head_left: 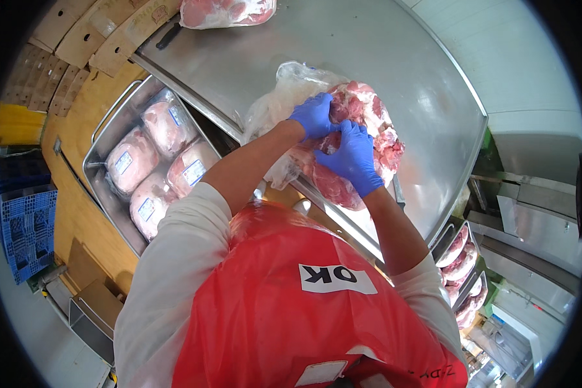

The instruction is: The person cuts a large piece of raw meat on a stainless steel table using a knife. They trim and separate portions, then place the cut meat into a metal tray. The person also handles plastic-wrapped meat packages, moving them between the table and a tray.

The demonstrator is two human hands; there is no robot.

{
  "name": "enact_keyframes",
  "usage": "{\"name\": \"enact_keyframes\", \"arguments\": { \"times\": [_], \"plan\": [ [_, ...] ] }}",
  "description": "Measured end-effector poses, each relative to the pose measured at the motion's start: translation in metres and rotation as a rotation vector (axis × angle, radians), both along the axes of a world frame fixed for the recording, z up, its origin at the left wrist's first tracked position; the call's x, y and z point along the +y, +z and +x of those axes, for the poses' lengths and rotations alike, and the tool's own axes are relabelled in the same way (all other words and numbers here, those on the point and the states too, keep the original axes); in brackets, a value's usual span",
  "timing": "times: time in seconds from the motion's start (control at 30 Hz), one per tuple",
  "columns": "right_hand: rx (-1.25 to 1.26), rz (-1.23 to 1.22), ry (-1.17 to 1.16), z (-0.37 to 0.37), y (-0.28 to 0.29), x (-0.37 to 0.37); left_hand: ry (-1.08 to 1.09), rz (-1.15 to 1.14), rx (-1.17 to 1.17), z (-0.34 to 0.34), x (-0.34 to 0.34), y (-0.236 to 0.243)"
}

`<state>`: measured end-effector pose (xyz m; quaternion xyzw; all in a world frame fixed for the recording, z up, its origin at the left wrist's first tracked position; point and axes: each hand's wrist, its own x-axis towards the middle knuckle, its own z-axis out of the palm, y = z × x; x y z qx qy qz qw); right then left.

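Note:
A large piece of raw meat (366, 105), pink and red with white fat, lies at the near edge of the steel table (291, 39). My left hand (315, 116), in a blue glove, grips its upper left part with curled fingers. On its middle is my right hand (354, 159), also blue-gloved, fingers bent into the meat and thumb out to the left. The fingertips of both hands are partly hidden in the meat's folds. A crumpled clear plastic bag (269, 107) lies against the meat's left side. Beside my right wrist is a knife (399, 193), partly hidden.
A steel bin (97, 161) to the left holds several bagged meat pieces (132, 160). Another meat piece (226, 11) and a dark-handled knife (168, 36) lie at the table's far left. Cardboard boxes (103, 32) stand beyond. Trays of meat (459, 258) are at the right.

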<state>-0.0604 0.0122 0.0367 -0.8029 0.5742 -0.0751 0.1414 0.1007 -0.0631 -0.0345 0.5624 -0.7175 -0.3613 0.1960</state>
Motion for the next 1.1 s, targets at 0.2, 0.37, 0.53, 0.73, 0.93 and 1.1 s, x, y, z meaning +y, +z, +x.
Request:
{"name": "enact_keyframes", "arguments": {
  "times": [0.2, 0.37, 0.53, 0.73, 0.93, 1.1],
  "plan": [
    [-0.061, 0.134, -0.059, 0.009, 0.004, -0.007, 0.014, 0.088, 0.006, 0.002, -0.004, 0.006],
    [-0.044, -0.071, 0.053, -0.001, -0.004, 0.009, 0.010, 0.070, 0.076, 0.000, 0.008, -0.001],
    [-0.006, 0.181, -0.126, 0.009, 0.007, -0.009, 0.061, 0.053, 0.093, -0.007, 0.000, -0.016],
    [0.157, 0.376, -0.260, 0.019, 0.006, -0.038, 0.056, 0.174, 0.036, -0.015, -0.019, -0.030],
    [0.025, 0.206, -0.341, 0.023, -0.001, -0.030, -0.016, 0.132, 0.005, -0.017, -0.036, -0.040],
    [-0.085, 0.077, -0.251, 0.009, -0.014, -0.016, -0.129, 0.115, -0.015, -0.019, -0.034, -0.029]
  ]
}}
